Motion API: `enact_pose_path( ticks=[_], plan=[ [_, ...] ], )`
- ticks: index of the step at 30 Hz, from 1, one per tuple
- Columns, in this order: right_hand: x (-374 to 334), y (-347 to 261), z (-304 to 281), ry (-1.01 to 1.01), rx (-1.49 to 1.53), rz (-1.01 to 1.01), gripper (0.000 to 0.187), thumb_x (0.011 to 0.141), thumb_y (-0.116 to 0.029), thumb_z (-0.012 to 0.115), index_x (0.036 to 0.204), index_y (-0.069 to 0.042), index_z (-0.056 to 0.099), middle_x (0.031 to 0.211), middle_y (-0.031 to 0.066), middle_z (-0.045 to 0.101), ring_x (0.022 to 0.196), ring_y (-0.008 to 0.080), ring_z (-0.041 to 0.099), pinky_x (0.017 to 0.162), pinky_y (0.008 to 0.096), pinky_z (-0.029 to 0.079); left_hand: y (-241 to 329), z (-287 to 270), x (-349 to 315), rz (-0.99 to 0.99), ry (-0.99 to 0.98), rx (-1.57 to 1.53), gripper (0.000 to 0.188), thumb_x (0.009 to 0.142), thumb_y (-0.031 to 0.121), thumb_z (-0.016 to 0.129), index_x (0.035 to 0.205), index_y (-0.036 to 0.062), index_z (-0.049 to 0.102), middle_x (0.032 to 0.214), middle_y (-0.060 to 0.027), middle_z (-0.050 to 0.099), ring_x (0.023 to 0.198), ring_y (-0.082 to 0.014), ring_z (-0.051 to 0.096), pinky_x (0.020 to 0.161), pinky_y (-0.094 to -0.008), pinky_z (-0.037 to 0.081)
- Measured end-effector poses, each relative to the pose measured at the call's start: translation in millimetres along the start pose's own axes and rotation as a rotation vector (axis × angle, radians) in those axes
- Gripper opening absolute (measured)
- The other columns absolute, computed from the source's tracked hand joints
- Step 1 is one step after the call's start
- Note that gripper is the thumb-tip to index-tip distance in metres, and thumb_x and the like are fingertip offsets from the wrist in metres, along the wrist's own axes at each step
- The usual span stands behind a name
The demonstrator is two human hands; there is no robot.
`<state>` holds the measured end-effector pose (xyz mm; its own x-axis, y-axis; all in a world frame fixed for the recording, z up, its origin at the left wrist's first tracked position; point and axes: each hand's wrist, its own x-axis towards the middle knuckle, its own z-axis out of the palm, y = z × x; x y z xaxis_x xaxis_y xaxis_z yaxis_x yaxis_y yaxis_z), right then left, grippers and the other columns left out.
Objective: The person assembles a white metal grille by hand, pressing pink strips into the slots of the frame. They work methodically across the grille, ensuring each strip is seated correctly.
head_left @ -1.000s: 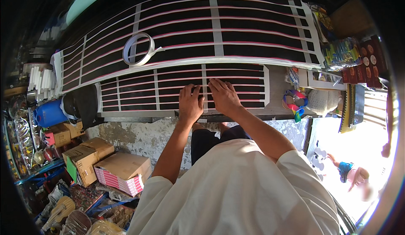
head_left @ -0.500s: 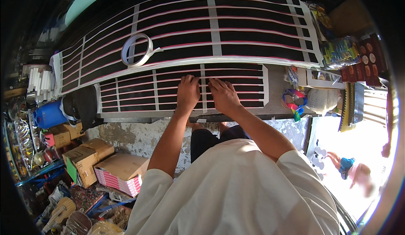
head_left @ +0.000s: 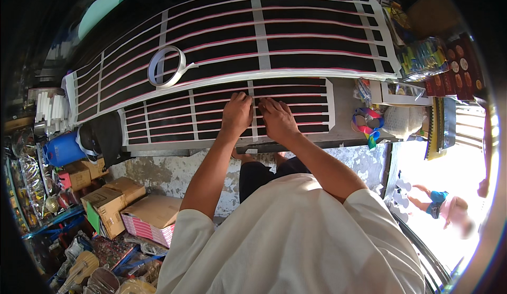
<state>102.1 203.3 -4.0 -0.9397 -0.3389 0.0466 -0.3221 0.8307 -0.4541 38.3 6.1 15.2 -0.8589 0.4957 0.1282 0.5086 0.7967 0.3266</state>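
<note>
- Left hand (head_left: 237, 116): fingers bunched together; I could not tell any grip.
- Right hand (head_left: 278, 120): fingers slightly apart.
- Striped black sheet (head_left: 208, 115): lay beneath both hands' fingers.
- Tape roll (head_left: 182, 64): sat beyond them, leftward.

From near sheet (head_left: 207, 110): far sheet (head_left: 224, 27) 12 o'clock, tape roll (head_left: 182, 64) on it at 10, ribbon (head_left: 376, 130) 3, cartons (head_left: 108, 212) 8.

Strong daylight enters at the right, where the opening (head_left: 462, 164) is overexposed to near white. The left hand (head_left: 237, 115) and right hand (head_left: 278, 121) are clearly resolved. Illumination falls off toward the black upper corners. Fisheye distortion bows the upper striped sheet (head_left: 222, 36). A blur obscures the head of the person outside (head_left: 438, 204).
</note>
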Motion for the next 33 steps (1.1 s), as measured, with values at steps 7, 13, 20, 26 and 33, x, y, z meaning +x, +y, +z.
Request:
enact_pose_path(
  ticks=[7,13,20,26,33],
  plan=[
    [-1,-4,-8,-0.030,-0.009,0.002,0.061,0.089,-0.004,0.075,0.149,-0.003,0.068,0.168,0.0111,0.054,0.159,0.0299,0.048,0.130,0.0556,0.041,-8,-4,22,0.195,-0.071,0.107,0.023,0.087,0.007,0.083,0.106,-0.0008,0.074,0.112,-0.0158,0.072,0.116,-0.0359,0.072,0.095,-0.0461,0.065],
    [2,-3,-10,-0.040,0.025,0.005,0.060,0.088,-0.002,0.072,0.148,-0.005,0.069,0.166,0.0096,0.056,0.158,0.0293,0.049,0.129,0.0564,0.042,-13,-7,48,0.262,-0.303,0.136,0.028,0.082,0.008,0.088,0.104,-0.0010,0.075,0.109,-0.0161,0.075,0.112,-0.0353,0.074,0.096,-0.0463,0.065],
    [2,1,-9,0.003,0.057,-0.025,0.057,0.086,-0.001,0.071,0.143,-0.003,0.071,0.161,0.0110,0.060,0.156,0.0296,0.051,0.128,0.0558,0.043,-18,-14,53,0.305,-0.338,0.131,0.017,0.083,0.004,0.081,0.099,0.0015,0.077,0.109,-0.0139,0.077,0.113,-0.0322,0.076,0.093,-0.0444,0.067],
    [12,-1,-8,0.115,0.058,-0.021,0.043,0.084,-0.003,0.075,0.127,-0.002,0.074,0.141,0.0126,0.065,0.140,0.0320,0.060,0.116,0.0528,0.049,-20,-14,51,0.243,-0.320,0.091,0.029,0.080,0.011,0.087,0.103,-0.0006,0.074,0.110,-0.0160,0.074,0.112,-0.0364,0.073,0.096,-0.0479,0.064],
    [37,0,-1,0.246,0.117,0.026,0.031,0.080,-0.003,0.081,0.109,-0.006,0.072,0.121,0.0123,0.065,0.119,0.0344,0.066,0.107,0.0512,0.052,-19,-11,35,0.185,-0.175,-0.007,0.027,0.082,0.008,0.082,0.106,-0.0002,0.071,0.106,-0.0186,0.070,0.108,-0.0392,0.070,0.099,-0.0480,0.060]
  ],
)
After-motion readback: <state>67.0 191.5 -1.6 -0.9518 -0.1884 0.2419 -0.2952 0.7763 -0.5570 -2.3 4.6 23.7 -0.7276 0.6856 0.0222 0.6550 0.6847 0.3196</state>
